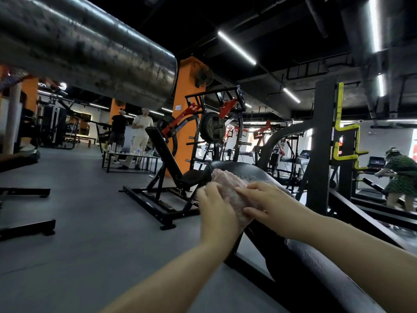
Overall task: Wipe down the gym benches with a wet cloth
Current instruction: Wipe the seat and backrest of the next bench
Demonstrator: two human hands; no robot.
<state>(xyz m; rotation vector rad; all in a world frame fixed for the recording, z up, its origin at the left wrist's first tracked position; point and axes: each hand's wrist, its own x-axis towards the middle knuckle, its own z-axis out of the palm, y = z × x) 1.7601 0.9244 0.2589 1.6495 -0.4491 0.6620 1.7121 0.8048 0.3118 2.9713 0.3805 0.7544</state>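
A pale pink wet cloth (228, 181) lies spread over the top end of a black padded bench (250, 169) that slopes up in front of me. My left hand (216, 207) rests flat on the cloth's left side, fingers straight. Pressing on the cloth's right side is my right hand (268, 205), its fingers also laid flat. Water drops shine on the pad just beyond the cloth. The pad's lower part is hidden under my arms.
A black incline bench machine (167, 159) with red arms and a weight plate stands ahead left. A black upright with yellow hooks (345, 141) rises at right. Two people stand by a low table (128, 157) far off; another person bends at far right. A large duct hangs overhead.
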